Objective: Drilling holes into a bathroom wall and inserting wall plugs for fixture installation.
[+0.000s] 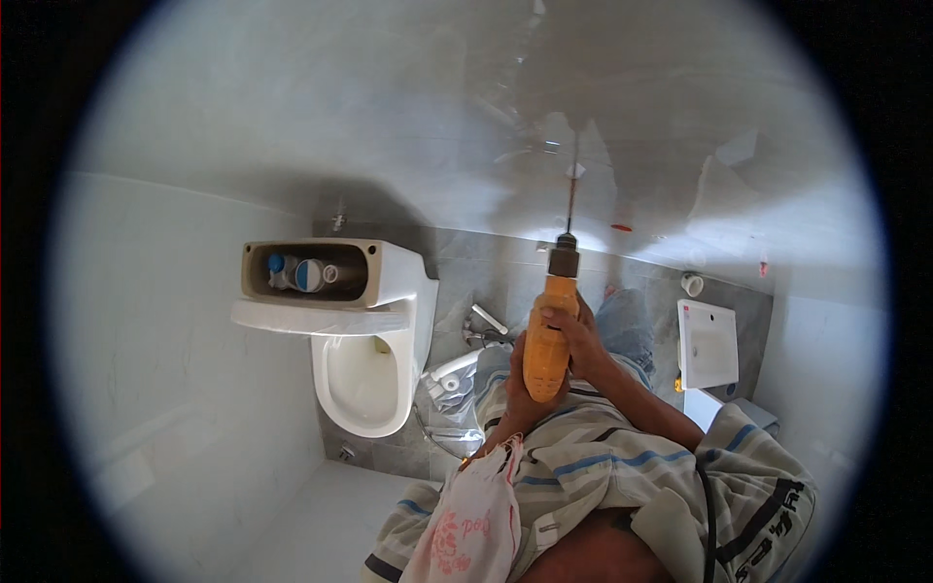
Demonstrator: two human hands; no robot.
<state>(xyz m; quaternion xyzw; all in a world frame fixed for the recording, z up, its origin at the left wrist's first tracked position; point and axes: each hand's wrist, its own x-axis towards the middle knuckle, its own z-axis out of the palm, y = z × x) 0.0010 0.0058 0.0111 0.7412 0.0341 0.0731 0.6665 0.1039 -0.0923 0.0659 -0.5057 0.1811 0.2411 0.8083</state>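
A yellow power drill (pixel 548 350) points away from me toward the glossy wall (pixel 428 126). My right hand (pixel 580 340) wraps around the drill's body from the right, just behind its dark chuck (pixel 564 258). Lower down, my left hand (pixel 523 394) is closed around the drill from the left, partly hidden beneath its housing. A long thin drill bit (pixel 570 206) runs from the chuck to the wall, where a small whitish patch (pixel 575 171) shows. Reflections there blur exactly where the tip meets the surface.
To the left stands a white toilet (pixel 413 340) with an uncovered tank (pixel 398 267) holding fittings. A tap-like metal fitting (pixel 476 335) and plastic-wrapped parts (pixel 452 384) lie on the grey tiled floor. At right are a white basin (pixel 709 345) and a small white cup-like roll (pixel 691 284).
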